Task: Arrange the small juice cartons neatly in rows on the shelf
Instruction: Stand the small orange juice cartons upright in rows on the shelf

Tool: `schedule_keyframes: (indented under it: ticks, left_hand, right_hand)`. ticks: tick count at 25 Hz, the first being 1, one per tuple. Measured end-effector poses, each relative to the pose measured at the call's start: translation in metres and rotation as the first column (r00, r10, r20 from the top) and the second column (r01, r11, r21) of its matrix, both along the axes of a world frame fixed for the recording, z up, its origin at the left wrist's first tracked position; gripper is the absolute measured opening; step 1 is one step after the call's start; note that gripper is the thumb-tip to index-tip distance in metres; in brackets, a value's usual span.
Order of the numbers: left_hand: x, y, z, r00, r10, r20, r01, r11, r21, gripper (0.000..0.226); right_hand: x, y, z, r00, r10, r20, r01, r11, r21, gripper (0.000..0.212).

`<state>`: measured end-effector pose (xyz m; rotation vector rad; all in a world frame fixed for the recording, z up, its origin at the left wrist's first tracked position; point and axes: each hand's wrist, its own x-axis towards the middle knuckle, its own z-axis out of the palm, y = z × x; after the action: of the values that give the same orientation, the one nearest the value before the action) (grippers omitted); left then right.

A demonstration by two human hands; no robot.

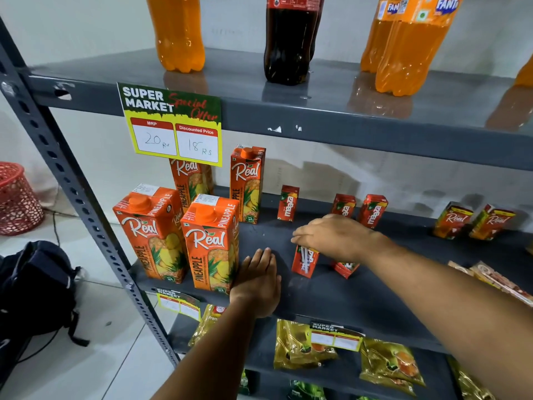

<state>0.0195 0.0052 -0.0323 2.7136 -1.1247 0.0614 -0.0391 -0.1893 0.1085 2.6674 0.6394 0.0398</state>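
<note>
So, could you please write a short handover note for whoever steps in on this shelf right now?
Left hand: flat on the middle shelf, empty, beside the big pineapple cartons.
Right hand: over two front Maaza cartons; fingers on the left one; the other is partly hidden.
Back row: three Maaza cartons upright, unevenly spaced. Two small Real cartons stand further right.
Left to do: straighten the front pair and even up the rows.

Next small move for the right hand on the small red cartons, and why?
Probably straighten the tilted front carton. The right hand rests on top of it and the carton beside it; both lean, while three small Maaza cartons behind stand upright, unevenly spaced. The left hand lies flat on the shelf, holding nothing.
</note>
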Motion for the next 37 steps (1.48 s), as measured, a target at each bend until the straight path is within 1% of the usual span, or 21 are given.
schedule_keyframes:
  ticks: [1, 4, 7, 10, 12, 14, 16, 18, 20, 21, 22, 23, 24, 25, 26, 27, 29, 30, 31, 33, 37]
  left_hand:
    - [0.0, 0.0, 0.0, 1.0, 0.003, 0.0, -0.003, 1.0, 0.0, 0.063]
    - [-0.001, 0.0, 0.001, 1.0, 0.011, 0.007, -0.011, 1.0, 0.008, 0.062]
    - [-0.001, 0.0, 0.001, 1.0, 0.016, 0.008, -0.016, 1.0, 0.016, 0.062]
    - [-0.002, -0.001, 0.002, 1.0, 0.016, 0.009, -0.016, 1.0, 0.022, 0.062]
    - [-0.002, 0.0, 0.003, 1.0, 0.012, 0.008, -0.012, 1.0, 0.019, 0.062]
    - [-0.002, 0.0, 0.004, 1.0, 0.009, 0.004, -0.009, 1.0, 0.015, 0.062]
    - [-0.003, 0.001, 0.004, 1.0, 0.01, -0.001, -0.01, 1.0, 0.015, 0.062]
    - [-0.003, 0.001, 0.005, 1.0, 0.012, 0.0, -0.012, 1.0, 0.017, 0.062]
    - [-0.002, 0.0, 0.006, 1.0, 0.013, 0.0, -0.013, 1.0, 0.024, 0.062]
    - [-0.002, 0.0, 0.006, 1.0, 0.015, 0.001, -0.015, 1.0, 0.027, 0.062]
    - [-0.002, 0.0, 0.006, 1.0, 0.016, 0.003, -0.016, 0.999, 0.031, 0.061]
    - [-0.002, 0.0, 0.006, 1.0, 0.013, 0.006, -0.013, 0.999, 0.031, 0.061]
    - [-0.002, 0.0, 0.006, 1.0, 0.007, 0.008, -0.007, 1.0, 0.03, 0.061]
    - [-0.001, 0.0, 0.006, 1.0, 0.002, 0.008, -0.002, 1.0, 0.028, 0.061]
    - [-0.001, 0.0, 0.006, 1.0, -0.001, 0.006, 0.001, 1.0, 0.029, 0.061]
    - [-0.001, 0.001, 0.007, 1.0, -0.002, 0.004, 0.002, 0.999, 0.032, 0.061]
    - [0.0, 0.001, 0.008, 1.0, -0.004, 0.008, 0.004, 0.999, 0.036, 0.061]
    - [0.0, 0.001, 0.008, 1.0, -0.006, 0.008, 0.005, 0.999, 0.036, 0.061]
    - [-0.001, 0.0, 0.009, 1.0, -0.007, 0.006, 0.007, 0.999, 0.034, 0.061]
    - [-0.002, 0.0, 0.01, 1.0, -0.005, -0.004, 0.005, 0.999, 0.032, 0.061]
    - [-0.002, 0.001, 0.01, 1.0, 0.005, -0.009, -0.004, 0.999, 0.037, 0.061]
  right_hand:
    - [0.001, 0.001, 0.003, 1.0, 0.007, -0.018, -0.007, 1.0, 0.017, 0.04]
    - [0.007, 0.002, 0.01, 0.997, -0.061, -0.045, 0.066, 0.991, 0.118, 0.037]
    - [0.009, 0.007, 0.016, 0.997, -0.052, -0.053, 0.057, 0.993, 0.104, 0.037]
    - [0.01, 0.01, 0.025, 0.985, -0.098, -0.143, 0.104, 0.994, 0.035, 0.051]
    - [0.01, 0.017, 0.029, 0.959, -0.205, -0.198, 0.211, 0.977, 0.01, 0.061]
    - [0.012, 0.025, 0.029, 0.895, -0.38, -0.234, 0.397, 0.918, 0.028, 0.068]
    - [0.017, 0.033, 0.027, 0.804, -0.544, -0.239, 0.57, 0.821, 0.048, 0.07]
    - [0.02, 0.042, 0.024, 0.725, -0.649, -0.23, 0.673, 0.739, 0.038, 0.072]
    - [0.021, 0.047, 0.022, 0.669, -0.697, -0.259, 0.727, 0.686, 0.033, 0.077]
    - [0.021, 0.045, 0.025, 0.662, -0.695, -0.282, 0.735, 0.675, 0.062, 0.082]
    - [0.02, 0.039, 0.028, 0.671, -0.675, -0.308, 0.732, 0.669, 0.128, 0.084]
    - [0.019, 0.028, 0.033, 0.69, -0.638, -0.343, 0.72, 0.653, 0.235, 0.082]
    - [0.016, 0.014, 0.038, 0.721, -0.583, -0.374, 0.692, 0.627, 0.358, 0.075]
    - [0.012, -0.004, 0.04, 0.752, -0.531, -0.391, 0.659, 0.62, 0.426, 0.064]
    - [0.006, -0.023, 0.037, 0.766, -0.506, -0.396, 0.641, 0.649, 0.41, 0.058]
    - [-0.004, -0.04, 0.031, 0.765, -0.514, -0.388, 0.634, 0.706, 0.316, 0.059]
    - [-0.024, -0.064, 0.005, 0.767, -0.545, -0.339, 0.59, 0.807, 0.035, 0.064]
    - [-0.031, -0.071, -0.009, 0.789, -0.533, -0.306, 0.547, 0.836, -0.047, 0.063]
    - [-0.034, -0.076, -0.02, 0.813, -0.513, -0.276, 0.512, 0.855, -0.081, 0.063]
    - [-0.036, -0.079, -0.034, 0.84, -0.498, -0.216, 0.493, 0.866, -0.08, 0.061]
    - [-0.033, -0.08, -0.051, 0.849, -0.508, -0.148, 0.508, 0.86, -0.038, 0.06]
